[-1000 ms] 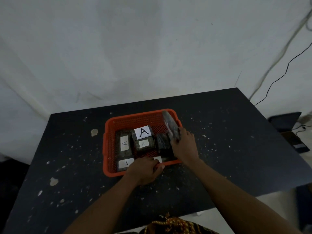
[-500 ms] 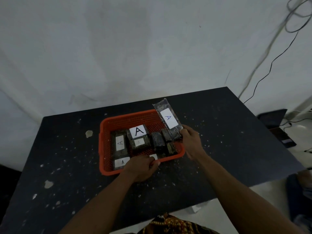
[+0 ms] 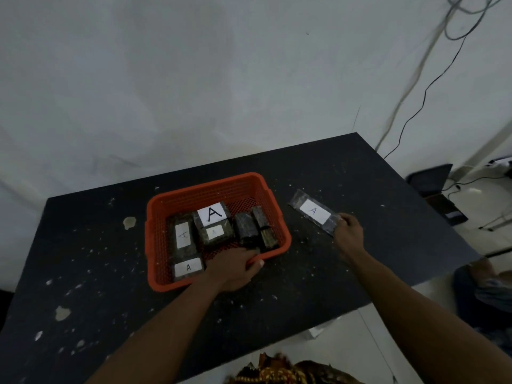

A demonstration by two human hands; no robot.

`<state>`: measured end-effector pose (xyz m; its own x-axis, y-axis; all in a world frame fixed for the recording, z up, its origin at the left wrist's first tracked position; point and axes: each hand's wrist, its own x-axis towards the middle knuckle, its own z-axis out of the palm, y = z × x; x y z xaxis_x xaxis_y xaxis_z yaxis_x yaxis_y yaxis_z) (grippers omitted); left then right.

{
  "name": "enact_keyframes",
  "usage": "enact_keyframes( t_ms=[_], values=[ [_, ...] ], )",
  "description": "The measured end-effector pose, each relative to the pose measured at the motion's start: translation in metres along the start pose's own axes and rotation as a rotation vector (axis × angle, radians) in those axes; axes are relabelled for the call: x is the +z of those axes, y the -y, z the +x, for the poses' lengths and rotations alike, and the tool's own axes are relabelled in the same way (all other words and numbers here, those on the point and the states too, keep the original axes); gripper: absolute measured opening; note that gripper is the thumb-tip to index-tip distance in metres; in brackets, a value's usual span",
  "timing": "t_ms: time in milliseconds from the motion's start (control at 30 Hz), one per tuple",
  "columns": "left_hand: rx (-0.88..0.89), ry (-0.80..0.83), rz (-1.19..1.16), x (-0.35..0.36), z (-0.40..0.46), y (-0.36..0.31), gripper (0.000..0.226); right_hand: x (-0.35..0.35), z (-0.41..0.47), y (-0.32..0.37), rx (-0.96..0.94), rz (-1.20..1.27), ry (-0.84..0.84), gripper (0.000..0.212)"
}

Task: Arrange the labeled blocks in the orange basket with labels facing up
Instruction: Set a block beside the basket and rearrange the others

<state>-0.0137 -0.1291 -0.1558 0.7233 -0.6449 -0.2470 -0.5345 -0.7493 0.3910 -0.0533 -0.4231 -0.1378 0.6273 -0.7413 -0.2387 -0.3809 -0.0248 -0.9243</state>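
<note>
- Head view: basket point(image 3: 155, 245), orange with mesh walls, is sitting on the dark speckled table point(image 3: 346, 273), with the left hand point(image 3: 235, 268) lying over its near rim at 6 o'clock, fingers curled down inside and thumb pressing on the rim's outer face, so it is gripping the rim.
- Four blocks inside are showing white "A" labels upward: the big-lettered block point(image 3: 212, 213) at the centre, the faint-labelled block point(image 3: 215, 232) touching its 6 o'clock side, the long block point(image 3: 182, 235) at 9 o'clock of those, and the corner block point(image 3: 188, 267) near the rim at 7 o'clock.
- Two dark blocks point(image 3: 255, 227) at 3 o'clock inside the basket are showing no label.
- Right hand point(image 3: 349, 235) is pinching the near end of the flat wrapped block point(image 3: 314, 211), which is lying outside the basket at its 3 o'clock, label up, stretching away from the fingers toward 10 o'clock; whether it is resting on the table I cannot tell.
</note>
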Motion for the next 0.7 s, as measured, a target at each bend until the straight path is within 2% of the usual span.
enact_keyframes(
  t_ms=[133,500,600,700],
  values=[
    [0.016,-0.009,0.027,0.005,0.005,0.002,0.064,-0.009,0.012,-0.02,0.038,-0.18,0.013,0.027],
    [-0.008,-0.026,0.054,0.009,0.003,-0.004,0.062,0.002,0.025,-0.043,0.14,-0.301,0.012,0.027],
    [-0.017,-0.037,0.056,0.007,0.002,-0.006,0.059,0.005,0.023,-0.042,0.105,-0.513,0.026,0.029],
    [-0.019,-0.035,0.046,0.006,0.001,-0.008,0.057,0.006,0.021,-0.035,0.109,-0.608,0.047,0.032]
  ],
)
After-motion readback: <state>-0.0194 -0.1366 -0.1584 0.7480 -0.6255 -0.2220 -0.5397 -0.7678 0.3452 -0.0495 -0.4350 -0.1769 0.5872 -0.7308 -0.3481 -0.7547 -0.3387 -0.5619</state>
